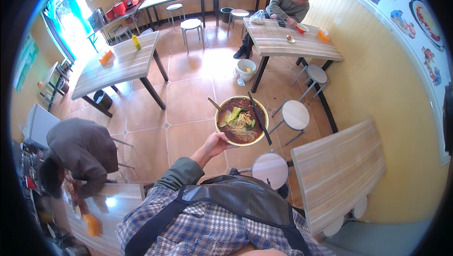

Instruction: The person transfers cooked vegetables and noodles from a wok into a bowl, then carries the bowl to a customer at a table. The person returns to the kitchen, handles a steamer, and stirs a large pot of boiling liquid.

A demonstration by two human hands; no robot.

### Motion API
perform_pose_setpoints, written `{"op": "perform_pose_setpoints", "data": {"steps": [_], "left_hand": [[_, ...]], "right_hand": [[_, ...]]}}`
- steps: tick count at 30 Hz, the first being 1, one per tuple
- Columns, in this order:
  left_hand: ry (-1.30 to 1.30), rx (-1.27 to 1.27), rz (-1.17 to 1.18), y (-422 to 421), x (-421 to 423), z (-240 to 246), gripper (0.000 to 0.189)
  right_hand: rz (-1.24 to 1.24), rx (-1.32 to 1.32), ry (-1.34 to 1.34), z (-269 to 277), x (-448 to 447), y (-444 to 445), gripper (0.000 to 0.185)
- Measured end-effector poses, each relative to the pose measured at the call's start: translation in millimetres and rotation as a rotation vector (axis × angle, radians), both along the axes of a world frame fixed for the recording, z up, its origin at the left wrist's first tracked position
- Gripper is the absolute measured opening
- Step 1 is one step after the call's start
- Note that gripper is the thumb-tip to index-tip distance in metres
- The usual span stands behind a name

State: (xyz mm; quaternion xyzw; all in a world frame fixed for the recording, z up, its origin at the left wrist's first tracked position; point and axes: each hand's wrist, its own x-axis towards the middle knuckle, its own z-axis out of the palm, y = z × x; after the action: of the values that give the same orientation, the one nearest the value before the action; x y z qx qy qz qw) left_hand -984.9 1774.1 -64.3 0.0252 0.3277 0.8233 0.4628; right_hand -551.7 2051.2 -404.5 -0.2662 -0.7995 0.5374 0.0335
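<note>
My left hand grips the lower left rim of a large noodle bowl, with the thumb on top of the edge. Red-brown broth, bean sprouts or noodles and green leaves fill it. A spoon leans in the broth at the left, its handle over the rim. Dark chopsticks lie across the bowl's right side. The bowl is held out in front of my dark apron, over the tiled floor. My right hand is out of view.
A person sits eating at the far right table; a white bucket stands beside it. Another person bends over a table at lower left. Stools and a bare-topped table are at the right; another table stands left.
</note>
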Motion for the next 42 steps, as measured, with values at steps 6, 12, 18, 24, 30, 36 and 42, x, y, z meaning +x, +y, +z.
{"op": "perform_pose_setpoints", "data": {"steps": [6,12,18,24,30,36,42], "left_hand": [[-0.002,-0.002,-0.006,74.5,-139.2,28.0,0.047],[-0.046,-0.054,-0.088,173.8,-323.0,31.0,0.054],[-0.014,-0.034,-0.12,274.9,-485.9,27.1,0.064],[-0.046,-0.043,-0.165,367.6,-610.9,-5.5,0.057],[-0.077,-0.059,-0.102,449.8,-686.7,-33.8,0.058],[-0.127,-0.082,0.026,513.7,-729.2,-44.2,0.056],[-0.112,-0.024,0.033,545.7,-753.2,-62.9,0.057]], "right_hand": [[-0.123,-0.422,-0.103,139.3,-251.1,120.8,0.024],[-0.23,-0.329,-0.057,187.1,-414.3,207.6,0.023],[-0.225,-0.234,-0.333,191.0,-459.1,187.2,0.011],[-0.317,-0.41,-0.418,184.7,-502.0,220.8,0.011],[-0.334,-0.467,-0.48,176.0,-552.3,299.8,0.016],[-0.308,-0.517,-0.418,182.7,-663.4,440.3,0.022],[-0.362,-0.507,-0.299,216.7,-799.1,547.8,0.021]]}}
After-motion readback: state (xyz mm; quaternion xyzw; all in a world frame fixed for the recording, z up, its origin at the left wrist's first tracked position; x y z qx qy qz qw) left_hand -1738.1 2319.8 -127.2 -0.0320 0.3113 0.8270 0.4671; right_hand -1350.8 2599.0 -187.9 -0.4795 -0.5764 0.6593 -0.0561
